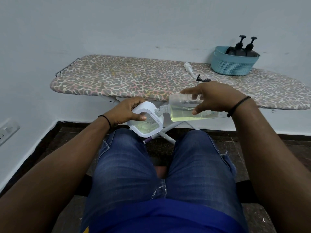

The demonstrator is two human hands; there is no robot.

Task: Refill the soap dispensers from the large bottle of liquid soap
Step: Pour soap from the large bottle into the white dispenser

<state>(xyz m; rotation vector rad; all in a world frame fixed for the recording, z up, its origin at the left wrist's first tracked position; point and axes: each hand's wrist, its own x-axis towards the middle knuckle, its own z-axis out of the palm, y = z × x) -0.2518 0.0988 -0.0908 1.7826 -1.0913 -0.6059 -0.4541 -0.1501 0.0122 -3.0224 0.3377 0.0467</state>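
A white, square soap dispenser [146, 119] with a clear window sits above my knees, and my left hand [125, 111] grips it by its left side, thumb on the window. My right hand [212, 96] holds a clear bottle [188, 110] of pale yellow liquid soap, tipped almost flat. The bottle's open threaded neck [162, 110] rests at the dispenser's upper right corner. Yellowish liquid shows inside the dispenser. The bottle is roughly half full.
A leopard-print ironing board [134, 76] stands in front of me against the wall. On it lie a white pump [189, 68], a black pump top [202, 79], and a blue basket [234, 64] holding dark pump bottles [244, 47]. My jeans-clad legs fill the foreground.
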